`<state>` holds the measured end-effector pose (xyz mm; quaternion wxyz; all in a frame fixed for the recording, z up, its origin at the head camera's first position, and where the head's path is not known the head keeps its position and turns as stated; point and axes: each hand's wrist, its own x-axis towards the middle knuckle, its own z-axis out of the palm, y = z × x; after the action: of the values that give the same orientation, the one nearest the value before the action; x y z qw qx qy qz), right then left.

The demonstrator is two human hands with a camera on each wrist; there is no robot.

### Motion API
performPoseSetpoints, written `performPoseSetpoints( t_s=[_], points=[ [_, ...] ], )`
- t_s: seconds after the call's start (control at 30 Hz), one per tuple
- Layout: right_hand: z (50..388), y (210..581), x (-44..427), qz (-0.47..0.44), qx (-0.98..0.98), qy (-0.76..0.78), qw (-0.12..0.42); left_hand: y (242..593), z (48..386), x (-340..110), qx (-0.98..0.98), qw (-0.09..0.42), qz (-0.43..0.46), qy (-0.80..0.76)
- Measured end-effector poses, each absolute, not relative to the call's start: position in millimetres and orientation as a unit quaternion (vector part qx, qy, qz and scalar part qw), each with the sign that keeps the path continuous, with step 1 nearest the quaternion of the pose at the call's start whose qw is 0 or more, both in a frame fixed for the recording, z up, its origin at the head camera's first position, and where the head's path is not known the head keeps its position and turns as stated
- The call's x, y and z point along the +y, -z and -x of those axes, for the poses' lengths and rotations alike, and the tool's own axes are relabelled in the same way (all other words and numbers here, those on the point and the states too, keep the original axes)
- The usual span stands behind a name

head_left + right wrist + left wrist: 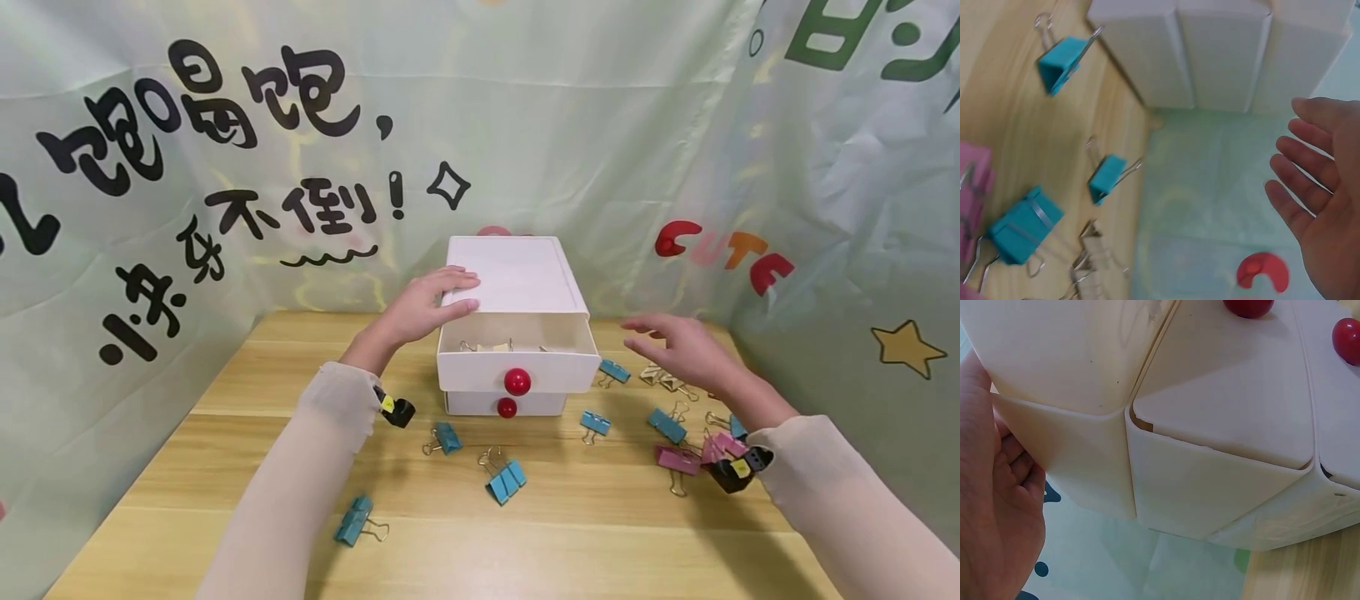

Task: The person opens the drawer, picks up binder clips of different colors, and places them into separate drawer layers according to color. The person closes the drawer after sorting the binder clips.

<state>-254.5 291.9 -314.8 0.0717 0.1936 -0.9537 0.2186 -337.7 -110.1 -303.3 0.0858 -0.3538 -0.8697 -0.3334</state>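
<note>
A white drawer box (517,271) stands at the back of the table, its top drawer (480,372) pulled out and its knobs red. Inside that drawer, wire handles and pale bits partly show above the front. My left hand (427,307) rests on the box's top left edge, fingers and thumb lying over the lid. In the left wrist view, the lower fingers (1019,462) bend loosely beside the box wall. To the right of the box, my right hand (678,346) hovers with spread, relaxed fingers and holds nothing. Below it lie white binder clips (666,379) and a blue binder clip (615,371).
Several more blue binder clips (506,482) lie scattered in front of the box. Pink binder clips (678,459) sit near the right wrist camera, beside another blue clip (667,425). Printed cloth (600,125) hangs behind the wooden table (247,467).
</note>
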Motion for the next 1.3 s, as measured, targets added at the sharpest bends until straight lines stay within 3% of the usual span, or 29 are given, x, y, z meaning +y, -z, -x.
performPoseSetpoints(
  t_s=[0.83, 1.3],
  points=[
    [280.5, 373.2, 333.7, -0.148, -0.978, -0.144, 0.016, 303.3, 340.0, -110.2, -0.872, 0.080, 0.362, 0.318],
    [291.1, 393.3, 343.0, -0.140, -0.984, -0.106, 0.018, 299.6, 338.6, -109.8, -0.873, 0.077, 0.359, 0.321]
  ],
)
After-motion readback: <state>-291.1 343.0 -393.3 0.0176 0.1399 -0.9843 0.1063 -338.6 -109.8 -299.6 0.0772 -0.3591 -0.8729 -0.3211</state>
